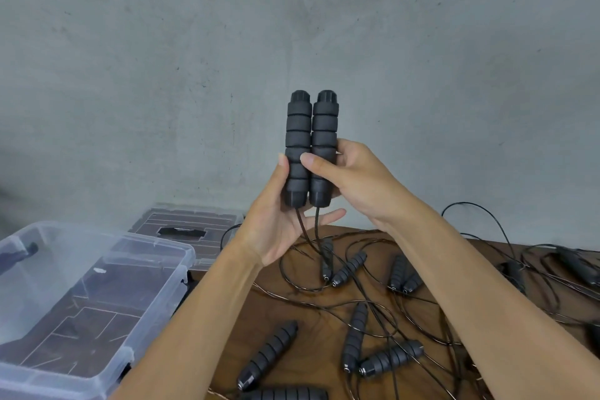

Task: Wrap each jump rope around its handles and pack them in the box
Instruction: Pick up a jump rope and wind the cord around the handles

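Straight ahead we face a grey concrete wall [292, 26], which fills the far part of the view. Below it, a brown wooden counter [292, 308] spreads across the near right, and a clear plastic box [156, 273] sits at the near left with its lid off; its clear lid [191, 221] lies flat just beyond it. Across the counter we see loose jump ropes, their thin black cords [373, 305] tangled and looping over one another, with ribbed black foam handles scattered among them: one [268, 355] lies near the box side, another [391, 357] to its right, and more farther right.

Raised in front of the wall, we hold a pair of handles [310, 148] upright and side by side, touching along their length, caps up. Their two cords [308, 227] hang from the lower ends down to the tangle on the counter. Our left hand [279, 224] cups the lower ends from the left and below, its grip loose, palm facing us and fingers spread beneath the handles. Our right hand [350, 177] has a firm grip on the pair from the right, thumb pressed across the front and fingers curled behind.
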The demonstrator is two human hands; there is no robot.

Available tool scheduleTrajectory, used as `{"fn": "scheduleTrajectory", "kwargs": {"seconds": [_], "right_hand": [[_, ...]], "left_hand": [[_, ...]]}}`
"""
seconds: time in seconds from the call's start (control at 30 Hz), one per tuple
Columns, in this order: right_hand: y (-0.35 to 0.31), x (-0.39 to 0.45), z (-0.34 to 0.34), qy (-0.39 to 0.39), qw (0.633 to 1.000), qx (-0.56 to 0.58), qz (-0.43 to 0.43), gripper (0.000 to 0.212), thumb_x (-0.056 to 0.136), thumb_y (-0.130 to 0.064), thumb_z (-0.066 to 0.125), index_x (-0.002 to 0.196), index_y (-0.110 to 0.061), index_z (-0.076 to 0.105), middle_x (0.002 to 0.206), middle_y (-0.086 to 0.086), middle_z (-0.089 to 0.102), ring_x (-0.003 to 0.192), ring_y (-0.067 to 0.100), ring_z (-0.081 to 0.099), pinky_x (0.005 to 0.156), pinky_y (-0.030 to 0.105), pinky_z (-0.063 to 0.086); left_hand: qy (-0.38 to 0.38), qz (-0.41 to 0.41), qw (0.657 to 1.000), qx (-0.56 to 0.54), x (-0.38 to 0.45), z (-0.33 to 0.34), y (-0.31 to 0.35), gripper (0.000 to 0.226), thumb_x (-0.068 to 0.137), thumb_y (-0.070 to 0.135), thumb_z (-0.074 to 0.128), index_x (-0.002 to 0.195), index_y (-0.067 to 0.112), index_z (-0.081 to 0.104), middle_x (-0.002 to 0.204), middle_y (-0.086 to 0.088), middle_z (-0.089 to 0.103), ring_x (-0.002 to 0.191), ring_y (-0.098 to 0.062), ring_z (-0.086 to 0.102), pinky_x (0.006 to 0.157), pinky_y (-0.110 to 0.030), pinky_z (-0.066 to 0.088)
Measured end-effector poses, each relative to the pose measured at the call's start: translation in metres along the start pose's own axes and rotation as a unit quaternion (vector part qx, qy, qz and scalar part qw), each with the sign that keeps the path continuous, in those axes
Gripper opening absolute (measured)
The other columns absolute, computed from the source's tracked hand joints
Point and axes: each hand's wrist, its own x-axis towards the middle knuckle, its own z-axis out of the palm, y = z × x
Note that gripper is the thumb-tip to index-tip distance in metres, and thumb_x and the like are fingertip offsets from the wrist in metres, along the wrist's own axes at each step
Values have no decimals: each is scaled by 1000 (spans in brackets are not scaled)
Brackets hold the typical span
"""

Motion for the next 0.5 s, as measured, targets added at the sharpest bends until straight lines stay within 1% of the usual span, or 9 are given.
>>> {"fn": "scheduleTrajectory", "kwargs": {"seconds": [0.07,0.13,0.17,0.23,0.3,0.37,0.4,0.5], "right_hand": [[-7,2,0,0,1000,-20,-10,24,98,-23,67,121,-15,66,107,0,77,95,9,74,78,22,61],[-11,4,-2,3,999,-41,-16,23,98,-24,68,119,-15,67,106,0,77,96,9,74,83,24,60],[-13,4,-3,2,999,-44,-17,23,98,-24,68,119,-15,67,106,0,77,96,10,74,83,26,60],[-17,4,-5,1,999,-43,-15,22,98,-25,67,118,-16,67,105,0,78,94,9,75,76,24,61],[-21,4,-5,6,999,-31,-14,22,99,-24,67,118,-14,66,103,3,77,87,7,75,65,20,58],[-24,2,-4,13,1000,-14,-16,23,99,-22,67,118,-10,66,100,7,76,74,3,73,53,14,50],[-25,0,-3,17,1000,-9,-16,24,99,-22,66,119,-9,66,99,7,76,70,1,71,50,12,48],[-23,-4,-3,23,1000,-5,-16,23,99,-23,67,117,-9,67,94,4,76,66,0,70,49,13,47]], "left_hand": [[-9,-15,1000,14,1,-1,3,58,97,59,39,136,23,63,135,-9,71,120,-34,70,101,-55,57],[-13,-27,998,56,2,0,8,52,96,54,45,130,20,67,124,-10,75,111,-37,74,94,-46,62],[-15,-27,996,78,2,1,10,51,95,50,49,129,17,67,119,-11,77,104,-35,76,90,-41,64],[-20,-27,994,102,4,4,15,50,93,46,54,128,11,65,111,-13,78,88,-26,79,82,-33,65],[-21,-30,994,106,5,6,18,46,93,44,57,122,9,67,100,-10,78,77,-20,75,75,-28,63],[-31,-31,995,95,6,6,20,41,96,42,60,118,8,69,96,-7,76,73,-19,70,76,-28,61],[-37,-32,995,87,6,5,20,41,96,41,62,119,8,69,97,-8,75,74,-19,68,77,-29,60],[-48,-44,996,63,5,4,18,44,95,43,63,121,8,70,99,-10,72,74,-20,66,75,-29,60]]}}
